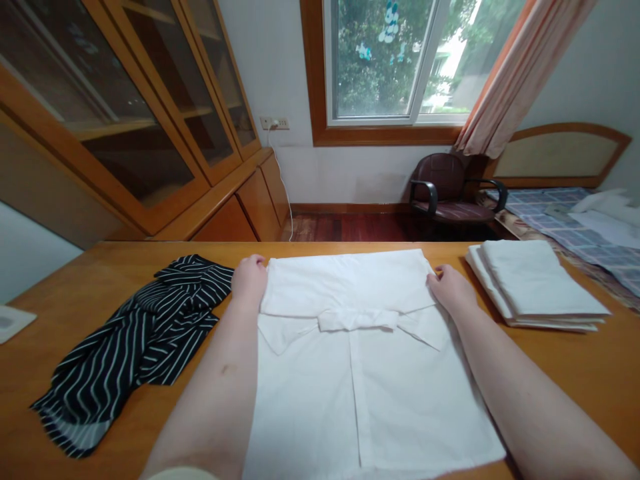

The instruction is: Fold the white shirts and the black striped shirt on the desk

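Note:
A white garment (310, 373) lies flat on the wooden table in front of me, its far end folded over toward me. A knotted band (357, 320) crosses its middle, and below that a slit runs down to the near hem. My left hand (249, 281) is at the fold's left edge, fingers curled, mostly seen from the back. At the right edge, my right hand (453, 290) pinches the cloth between thumb and fingers. Left of my left forearm lies a crumpled black-and-white striped garment (145, 327). A stack of folded white cloth (535, 283) sits to the right.
The wooden table (560, 360) ends just beyond the garment. Past it stand a glass-door cabinet (200, 180) at left and a dark armchair (445, 190) near a bed (545, 207). A flat white object (15, 322) rests at the table's left edge.

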Demonstrator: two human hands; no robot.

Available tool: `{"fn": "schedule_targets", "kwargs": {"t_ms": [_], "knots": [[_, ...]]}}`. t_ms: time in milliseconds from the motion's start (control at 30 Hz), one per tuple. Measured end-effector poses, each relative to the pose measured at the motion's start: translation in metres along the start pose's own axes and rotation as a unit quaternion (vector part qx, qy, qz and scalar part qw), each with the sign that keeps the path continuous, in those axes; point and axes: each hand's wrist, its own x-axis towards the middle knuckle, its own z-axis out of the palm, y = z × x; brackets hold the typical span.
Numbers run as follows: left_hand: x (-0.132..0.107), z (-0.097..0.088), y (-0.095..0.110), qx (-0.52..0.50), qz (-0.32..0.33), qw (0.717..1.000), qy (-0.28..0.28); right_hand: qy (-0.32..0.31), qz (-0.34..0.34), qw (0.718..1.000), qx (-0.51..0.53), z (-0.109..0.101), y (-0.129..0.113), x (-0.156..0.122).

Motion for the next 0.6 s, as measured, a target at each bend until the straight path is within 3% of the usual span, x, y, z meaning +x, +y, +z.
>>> {"fn": "schedule_targets", "kwargs": {"t_ms": [100,200,433,600], "knots": [[0.011,0.015,-0.033,-0.069,0.025,0.995,-0.065,0.000,-0.003,1.000,-0.001,0.001,0.001,0.002],[0.016,0.030,-0.040,-0.121,0.054,0.986,-0.100,-0.004,-0.006,1.000,-0.004,0.000,0.001,0.002],[0.020,0.038,-0.035,-0.270,0.022,0.960,-0.073,0.010,-0.012,1.000,0.012,-0.001,0.003,0.000],[0.017,0.030,-0.030,-0.205,0.036,0.978,-0.031,0.024,0.008,0.999,0.035,-0.002,0.002,-0.001]]}}
